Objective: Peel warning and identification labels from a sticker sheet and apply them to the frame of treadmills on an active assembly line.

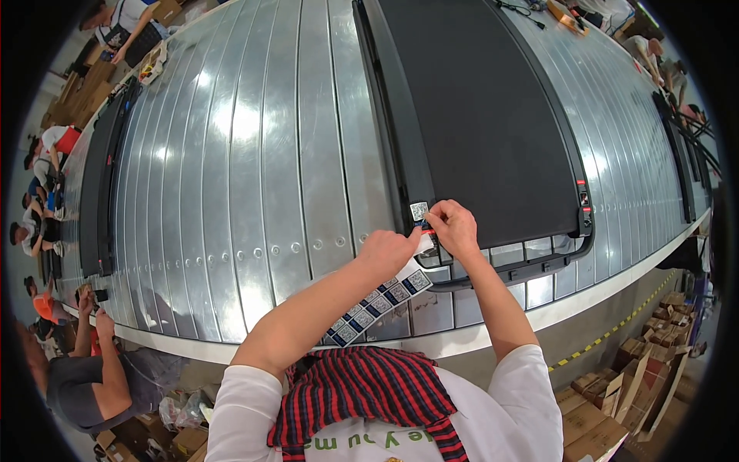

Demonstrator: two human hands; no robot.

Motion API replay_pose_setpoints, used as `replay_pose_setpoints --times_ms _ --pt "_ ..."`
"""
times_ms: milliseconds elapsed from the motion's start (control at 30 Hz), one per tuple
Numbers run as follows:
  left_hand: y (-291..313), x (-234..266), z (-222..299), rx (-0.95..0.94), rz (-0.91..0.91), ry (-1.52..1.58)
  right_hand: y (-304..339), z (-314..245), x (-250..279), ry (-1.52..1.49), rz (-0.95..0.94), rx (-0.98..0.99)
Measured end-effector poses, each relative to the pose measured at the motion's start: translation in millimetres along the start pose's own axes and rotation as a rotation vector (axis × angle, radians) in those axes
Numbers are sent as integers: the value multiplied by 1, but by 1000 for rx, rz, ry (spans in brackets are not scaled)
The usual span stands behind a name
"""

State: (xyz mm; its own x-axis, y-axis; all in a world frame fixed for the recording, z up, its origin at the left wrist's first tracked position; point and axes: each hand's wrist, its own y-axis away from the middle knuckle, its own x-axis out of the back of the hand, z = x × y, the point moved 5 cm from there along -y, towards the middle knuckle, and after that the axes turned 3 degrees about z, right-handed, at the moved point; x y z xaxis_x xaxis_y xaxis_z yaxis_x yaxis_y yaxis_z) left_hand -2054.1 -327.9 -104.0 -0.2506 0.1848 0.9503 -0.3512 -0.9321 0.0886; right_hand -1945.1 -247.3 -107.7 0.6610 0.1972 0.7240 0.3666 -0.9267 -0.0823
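A long black frame with a dark panel (481, 115) stretched across it lies in front of me on the metal slatted table. At its near left corner sits a white square code label (419, 211), with a small red tag beside it. My left hand (390, 252) is closed around the upper end of a sheet of code labels (377, 306), which hangs toward the table's near edge. Its index finger reaches to the corner just below the label. My right hand (454, 229) is closed in a pinch at the label's right edge; the fingertips partly cover what they grip.
Another black frame (108, 185) lies at the table's left end, and dark rails (673, 154) lie at the right. A co-worker (100, 377) works at the near left. Cardboard boxes (589, 423) stand on the floor at the right. Other people work around the far edges.
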Motion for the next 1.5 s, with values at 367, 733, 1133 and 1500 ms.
replay_pose_setpoints --times_ms 367,733,1133,1500 --pt "3 -7 -4 -19 45 20 -3 -6 -2 87 -16 -108" --pt "5 -6 -6 -57 43 25 -1 -9 -4 124 -6 -95" --pt "100 13 0 -80 45 295 -19 -9 -11 118 -248 -237" --pt "172 21 -17 60 211 340 -23 -13 -16 5 -394 -485"
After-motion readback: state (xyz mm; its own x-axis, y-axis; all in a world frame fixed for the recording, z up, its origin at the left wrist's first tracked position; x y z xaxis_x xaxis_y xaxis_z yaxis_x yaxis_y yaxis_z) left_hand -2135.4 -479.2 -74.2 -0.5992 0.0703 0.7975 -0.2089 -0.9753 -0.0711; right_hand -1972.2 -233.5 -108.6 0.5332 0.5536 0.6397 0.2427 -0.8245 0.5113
